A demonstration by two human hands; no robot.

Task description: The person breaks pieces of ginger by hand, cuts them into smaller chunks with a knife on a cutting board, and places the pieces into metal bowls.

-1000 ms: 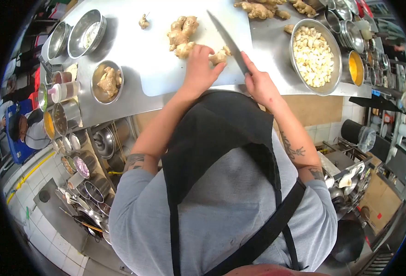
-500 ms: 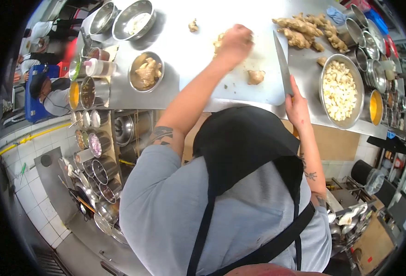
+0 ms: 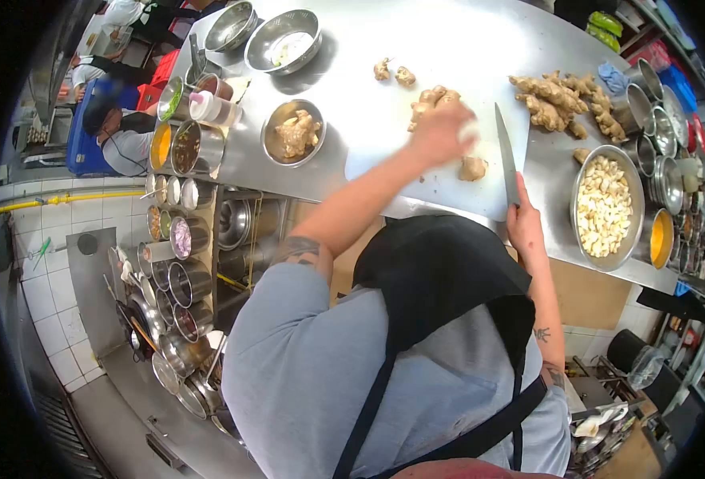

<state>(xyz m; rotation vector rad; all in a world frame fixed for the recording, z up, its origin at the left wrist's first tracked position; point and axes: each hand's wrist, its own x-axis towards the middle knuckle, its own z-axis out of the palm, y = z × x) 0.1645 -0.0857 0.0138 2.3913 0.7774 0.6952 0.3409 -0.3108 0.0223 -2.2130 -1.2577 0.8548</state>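
Left hand (image 3: pixel 446 136) partly hides ginger (image 3: pixel 427 100); bowls (image 3: pixel 272 126) flank the cutting board (image 3: pixel 456 198)

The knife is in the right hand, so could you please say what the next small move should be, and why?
Probably bring the left hand over to steady the small ginger piece on the cutting board: it lies close by, unheld, and the right hand holds the knife.
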